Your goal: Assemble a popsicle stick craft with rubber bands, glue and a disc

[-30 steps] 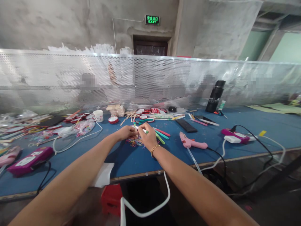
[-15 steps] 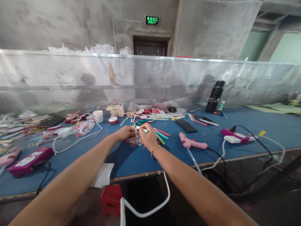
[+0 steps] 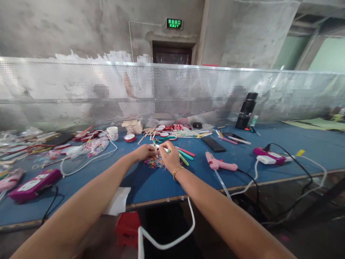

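Observation:
Both my hands meet over a small pile of coloured rubber bands [image 3: 154, 164] on the blue table [image 3: 145, 183]. My right hand [image 3: 169, 157] holds a white marker with a green tip [image 3: 165, 149], its fingers curled around it. My left hand [image 3: 145, 151] is closed, its fingertips pinching something small against the marker's other end; I cannot see what it is. Pink and green markers [image 3: 185, 153] lie just right of my right hand.
A pink glue gun [image 3: 219, 164] with its cord lies to the right, a black remote [image 3: 214, 144] behind it. A black bottle [image 3: 246, 110] stands at the back by the perforated screen [image 3: 172, 93]. Purple power boxes [image 3: 33, 184] [image 3: 268, 155], a paper cup [image 3: 113, 132] and craft clutter sit around.

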A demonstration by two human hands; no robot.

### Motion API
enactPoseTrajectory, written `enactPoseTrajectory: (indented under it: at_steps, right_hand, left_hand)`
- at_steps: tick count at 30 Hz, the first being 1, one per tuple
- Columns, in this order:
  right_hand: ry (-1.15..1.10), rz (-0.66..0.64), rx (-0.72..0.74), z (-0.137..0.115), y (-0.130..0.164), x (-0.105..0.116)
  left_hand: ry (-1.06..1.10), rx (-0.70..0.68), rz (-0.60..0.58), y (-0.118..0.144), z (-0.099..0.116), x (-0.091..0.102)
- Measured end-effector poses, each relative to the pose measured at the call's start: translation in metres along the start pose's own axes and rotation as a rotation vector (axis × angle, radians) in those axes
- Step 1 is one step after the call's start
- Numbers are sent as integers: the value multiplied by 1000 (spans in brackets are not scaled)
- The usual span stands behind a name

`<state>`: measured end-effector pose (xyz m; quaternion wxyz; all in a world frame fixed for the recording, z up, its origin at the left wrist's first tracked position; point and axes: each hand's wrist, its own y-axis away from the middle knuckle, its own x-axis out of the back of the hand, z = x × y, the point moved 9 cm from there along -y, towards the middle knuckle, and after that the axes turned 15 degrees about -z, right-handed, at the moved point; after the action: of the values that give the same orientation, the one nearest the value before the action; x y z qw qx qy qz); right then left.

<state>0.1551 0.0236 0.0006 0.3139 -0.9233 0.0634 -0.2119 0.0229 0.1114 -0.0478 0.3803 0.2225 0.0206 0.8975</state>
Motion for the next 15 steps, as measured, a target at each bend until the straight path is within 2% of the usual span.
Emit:
enactPoseTrajectory:
  at_steps: [5, 11, 15]
  right_hand:
    - [5, -25, 19, -1, -1, -3]
    - [13, 23, 14, 2, 0, 2]
    - [5, -5, 16, 3, -1, -2]
  left_hand:
    - [2, -10, -3, 0, 1, -1]
    - [-9, 17, 11, 2, 2, -1]
    - [-16, 17, 13, 2, 2, -1]
